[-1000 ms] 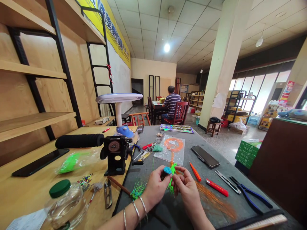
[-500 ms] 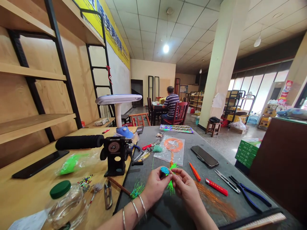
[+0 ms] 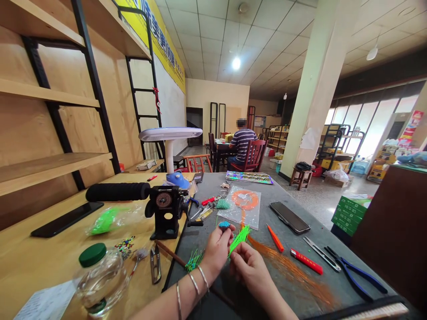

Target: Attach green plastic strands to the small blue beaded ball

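Note:
My left hand (image 3: 218,249), with silver bangles at the wrist, is closed round a small blue knobbly piece (image 3: 224,225) whose top shows above the thumb. A bundle of bright green strands (image 3: 240,239) slants between my hands. Thumb and fingers of my right hand (image 3: 248,264) pinch together at the lower end of these strands. Whether the strands join the blue piece is hidden by the left fingers. Left of my left wrist, a second tuft of green and blue strands (image 3: 194,261) lies by a brown stick (image 3: 170,253). Loose orange fibres (image 3: 293,262) spread right of my right hand.
A black hand-cranked machine (image 3: 166,212) stands left, behind a green-lidded jar (image 3: 100,275). On the right lie an orange pen (image 3: 275,238), red cylinder (image 3: 306,261), tweezers (image 3: 322,253), blue-handled pliers (image 3: 358,273) and phone (image 3: 289,217). A person (image 3: 243,140) sits far back.
My right hand has shifted down and slightly left, and the green strands now lie in a tighter slanted bundle. My left hand has turned the blue piece upward. The camera view has shifted slightly left.

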Motion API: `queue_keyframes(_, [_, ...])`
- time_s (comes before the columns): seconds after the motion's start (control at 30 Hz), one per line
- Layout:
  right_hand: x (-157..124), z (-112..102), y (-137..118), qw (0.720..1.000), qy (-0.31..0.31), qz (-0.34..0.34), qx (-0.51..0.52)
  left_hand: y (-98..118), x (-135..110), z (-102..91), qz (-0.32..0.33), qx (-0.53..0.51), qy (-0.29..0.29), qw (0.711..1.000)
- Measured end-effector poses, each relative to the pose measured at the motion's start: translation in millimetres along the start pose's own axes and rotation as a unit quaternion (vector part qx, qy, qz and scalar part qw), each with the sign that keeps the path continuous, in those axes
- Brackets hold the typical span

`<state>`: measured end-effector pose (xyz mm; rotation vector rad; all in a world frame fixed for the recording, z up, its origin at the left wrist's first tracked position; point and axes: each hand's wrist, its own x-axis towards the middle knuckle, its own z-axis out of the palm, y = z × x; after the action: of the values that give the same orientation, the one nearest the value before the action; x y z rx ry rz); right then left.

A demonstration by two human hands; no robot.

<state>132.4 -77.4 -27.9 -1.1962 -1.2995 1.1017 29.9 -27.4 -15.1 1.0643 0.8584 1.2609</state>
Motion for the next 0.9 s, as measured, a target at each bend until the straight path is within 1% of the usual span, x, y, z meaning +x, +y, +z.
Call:
queue_keyframes(0.1, [-0.8, 2.2, 3.3, 1.000, 0.005, -0.014, -0.027, 3.3, -1.8, 4.4, -0.048, -0.104, -0.005, 0.993])
queue_keyframes(0.2, [-0.6, 0.1, 6.1, 0.999, 0.007, -0.015, -0.032, 12.7, -3.8, 6.7, -0.119, -0.191, -0.022, 0.974])
queue_keyframes(0.27, [-0.2, -1.7, 7.0, 0.999, 0.008, -0.021, -0.030, 18.9, -3.8, 7.1, -0.162, -0.227, -0.034, 0.960])
queue_keyframes(0.33, [0.4, -2.7, 7.3, 0.999, 0.010, -0.026, -0.030, 22.7, -3.3, 7.2, -0.181, -0.249, -0.036, 0.951])
queue_keyframes(0.6, [4.8, -2.5, 9.0, 0.999, 0.006, -0.021, -0.032, 23.6, 1.0, 6.8, -0.156, -0.293, -0.027, 0.943])
queue_keyframes(0.67, [3.2, -4.3, 8.9, 1.000, 0.003, -0.011, -0.024, 28.2, 7.5, 1.3, -0.133, -0.299, -0.020, 0.945])
queue_keyframes(0.77, [-0.1, -9.0, 6.7, 1.000, 0.003, 0.000, 0.000, 38.8, 19.8, -11.5, -0.065, -0.305, 0.008, 0.950])
queue_keyframes(0.8, [-0.9, -10.8, 5.4, 1.000, 0.006, -0.003, 0.013, 41.6, 22.7, -15.2, -0.059, -0.296, 0.007, 0.953])
queue_keyframes(0.9, [-1.6, -15.3, 1.1, 0.998, 0.020, -0.018, 0.049, 41.8, 23.5, -19.5, -0.077, -0.240, -0.046, 0.967])
